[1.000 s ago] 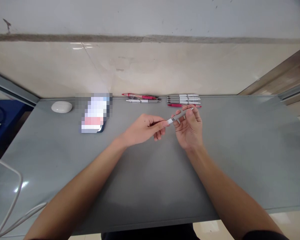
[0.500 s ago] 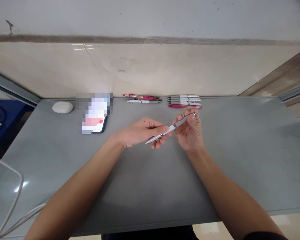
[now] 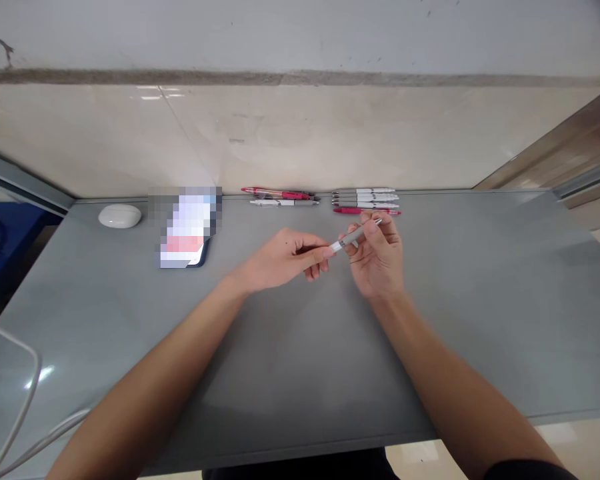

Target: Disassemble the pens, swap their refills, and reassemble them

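A white-and-grey click pen [image 3: 351, 237] is held between both hands above the table, its silver tip pointing up and to the right. My left hand [image 3: 294, 259] is closed on the white barrel, thumb along it, and the pen's rear end is hidden in that hand. My right hand [image 3: 379, 259] pinches the grey grip near the tip, palm turned up. Just behind my right hand lies a red pen [image 3: 347, 211], below a row of several white-and-grey pens [image 3: 365, 198]. Farther left, red pens [image 3: 280, 193] lie beside another white-and-grey pen [image 3: 286, 203].
A phone [image 3: 193, 233] with a lit, blurred screen lies left of my hands. Beside it rests a white mouse-shaped object [image 3: 120, 216]. White cables [image 3: 37, 363] run along the left edge of the grey table [image 3: 300, 373]. A tiled wall [image 3: 300, 140] closes off the back.
The left hand has shifted along the pen, covering the rear end that showed before. The pen still sits between both hands. The view has moved slightly.
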Demonstrator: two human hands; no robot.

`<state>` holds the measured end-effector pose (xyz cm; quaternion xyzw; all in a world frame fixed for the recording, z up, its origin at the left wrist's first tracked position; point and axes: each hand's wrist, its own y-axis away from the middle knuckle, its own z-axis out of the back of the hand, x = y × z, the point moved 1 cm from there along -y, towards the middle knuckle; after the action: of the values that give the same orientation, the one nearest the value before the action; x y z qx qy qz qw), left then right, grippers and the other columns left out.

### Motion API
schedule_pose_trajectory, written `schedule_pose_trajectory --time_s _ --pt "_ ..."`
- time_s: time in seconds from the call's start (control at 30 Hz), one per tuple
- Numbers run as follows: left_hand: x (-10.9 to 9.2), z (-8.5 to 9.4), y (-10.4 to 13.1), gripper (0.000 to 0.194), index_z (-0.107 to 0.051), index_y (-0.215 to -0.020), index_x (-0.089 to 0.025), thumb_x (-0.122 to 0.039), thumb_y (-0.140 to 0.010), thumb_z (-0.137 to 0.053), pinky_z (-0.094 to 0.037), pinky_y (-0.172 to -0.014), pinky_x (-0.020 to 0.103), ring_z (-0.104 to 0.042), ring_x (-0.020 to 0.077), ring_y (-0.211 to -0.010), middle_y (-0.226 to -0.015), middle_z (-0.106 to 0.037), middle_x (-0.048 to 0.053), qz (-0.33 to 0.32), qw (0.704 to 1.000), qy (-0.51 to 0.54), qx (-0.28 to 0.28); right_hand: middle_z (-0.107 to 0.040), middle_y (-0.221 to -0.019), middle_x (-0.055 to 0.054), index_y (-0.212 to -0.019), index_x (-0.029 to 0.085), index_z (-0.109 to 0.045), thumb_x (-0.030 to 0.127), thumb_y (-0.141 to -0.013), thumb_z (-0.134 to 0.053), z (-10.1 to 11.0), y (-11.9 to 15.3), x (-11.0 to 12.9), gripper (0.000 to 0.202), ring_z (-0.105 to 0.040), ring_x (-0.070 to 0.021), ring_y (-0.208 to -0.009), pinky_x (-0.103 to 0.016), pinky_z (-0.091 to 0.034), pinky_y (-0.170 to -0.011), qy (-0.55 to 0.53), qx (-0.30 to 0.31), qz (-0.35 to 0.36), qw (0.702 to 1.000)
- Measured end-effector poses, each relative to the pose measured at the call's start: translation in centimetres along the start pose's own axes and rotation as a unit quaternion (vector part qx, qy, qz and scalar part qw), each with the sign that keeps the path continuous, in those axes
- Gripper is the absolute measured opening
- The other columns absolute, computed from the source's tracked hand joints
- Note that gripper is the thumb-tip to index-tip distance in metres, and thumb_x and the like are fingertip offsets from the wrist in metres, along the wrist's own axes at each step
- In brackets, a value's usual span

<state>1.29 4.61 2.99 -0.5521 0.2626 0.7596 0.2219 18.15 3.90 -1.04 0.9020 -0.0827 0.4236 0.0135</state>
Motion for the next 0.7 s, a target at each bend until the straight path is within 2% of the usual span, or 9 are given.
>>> schedule_pose_trajectory --time_s 0.1,0.3,0.47,0.7 --pt "-0.45 0.07 0.28 0.037 -0.064 -0.076 -0.014 -0.046 -0.090 -0.051 -0.049 -0.065 0.024 -0.059 0.0110 -0.064 -0.072 -0.063 0.002 0.022 0.998 0.045 0.034 -0.061 -0.083 0.008 -0.083 0.029 -0.065 0.031 -0.070 -0.078 0.14 0.08 0.14 0.019 -0.065 -0.0071 -0.075 -0.021 -0.059 -0.066 0.002 0.021 -0.004 1.000" --pt "-0.69 0.15 0.83 0.036 -0.066 -0.093 -0.015 -0.048 -0.090 -0.051 -0.048 -0.062 0.025 -0.061 0.0125 -0.066 -0.079 -0.066 0.004 0.062 0.990 0.090 0.093 -0.058 -0.077 0.009 -0.078 0.030 -0.063 0.032 -0.069 -0.078 0.26 0.23 0.09 0.018 -0.062 -0.0062 -0.069 -0.021 -0.060 -0.063 -0.017 0.052 -0.017 0.998" --pt "-0.54 0.12 0.64 0.038 -0.065 -0.077 -0.015 -0.047 -0.090 -0.052 -0.047 -0.063 0.023 -0.058 0.0110 -0.064 -0.073 -0.064 0.003 0.028 0.997 0.044 0.058 -0.060 -0.078 0.009 -0.077 0.029 -0.064 0.029 -0.069 -0.078 0.10 0.20 0.07 0.017 -0.062 -0.0055 -0.069 -0.021 -0.060 -0.063 -0.031 0.044 -0.010 0.999" --pt "-0.56 -0.18 0.30 0.037 -0.062 -0.068 -0.016 -0.043 -0.091 -0.050 -0.043 -0.058 0.021 -0.056 0.0106 -0.060 -0.063 -0.059 -0.001 -0.009 0.997 -0.067 -0.024 -0.063 -0.076 0.009 -0.077 0.026 -0.064 0.026 -0.071 -0.077 -0.12 0.07 -0.08 0.014 -0.064 -0.0054 -0.067 -0.022 -0.061 -0.066 -0.031 -0.024 -0.014 0.999"
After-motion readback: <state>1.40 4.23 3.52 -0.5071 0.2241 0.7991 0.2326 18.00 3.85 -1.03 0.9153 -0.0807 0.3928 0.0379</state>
